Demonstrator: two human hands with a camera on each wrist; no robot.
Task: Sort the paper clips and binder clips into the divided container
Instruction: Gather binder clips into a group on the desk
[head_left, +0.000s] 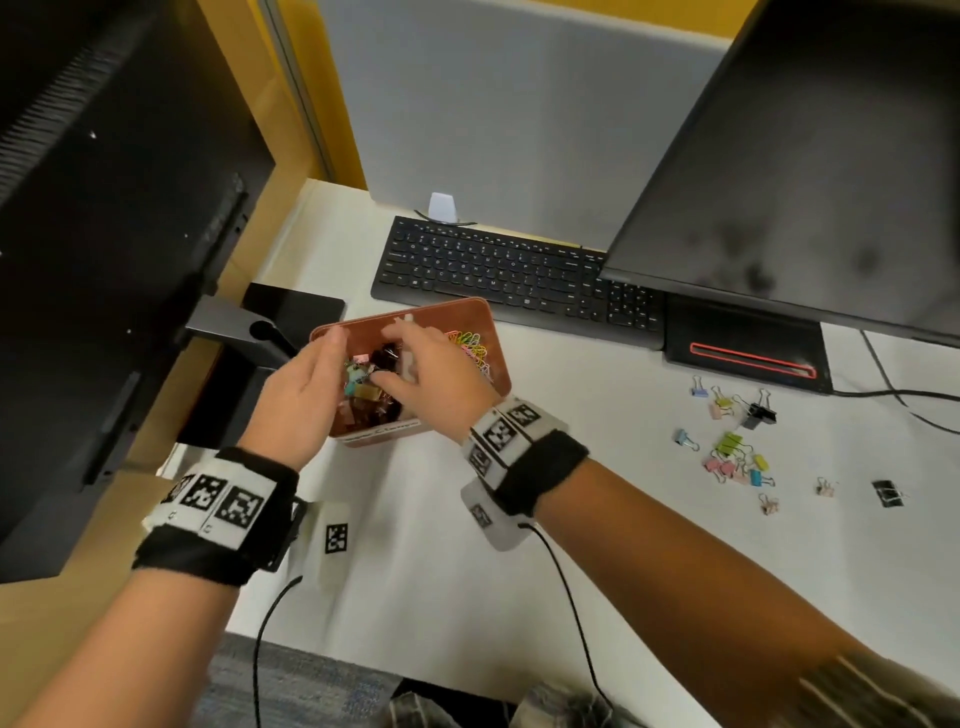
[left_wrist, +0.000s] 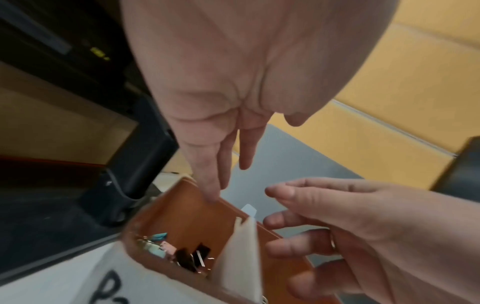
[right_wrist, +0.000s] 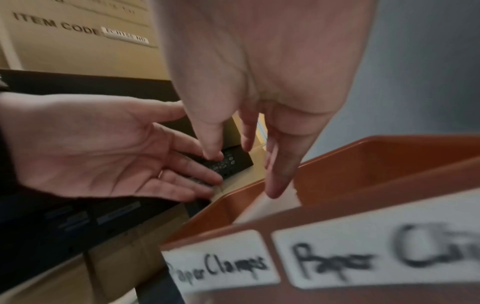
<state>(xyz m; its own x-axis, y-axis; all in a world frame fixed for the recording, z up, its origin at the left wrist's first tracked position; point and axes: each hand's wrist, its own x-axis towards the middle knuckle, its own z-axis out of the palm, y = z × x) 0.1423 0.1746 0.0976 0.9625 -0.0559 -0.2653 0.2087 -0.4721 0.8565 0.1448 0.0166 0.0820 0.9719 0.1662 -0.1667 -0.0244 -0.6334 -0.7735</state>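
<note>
An orange-brown divided container stands on the white desk in front of the keyboard, split by a white divider. Its left compartment holds a heap of binder clips; its right one holds coloured paper clips. Front labels read "Paper Clamps" and "Paper Cli..". My left hand hovers over the container's left edge, palm open, fingers straight, holding nothing. My right hand hangs over the divider with fingers pointing down and loosely spread, nothing visible in them. Several loose binder clips lie on the desk to the right.
A black keyboard lies behind the container. A monitor and its base stand at the right, another dark monitor and stand at the left. Cables run from both wrists. A printed marker tag lies near the front edge.
</note>
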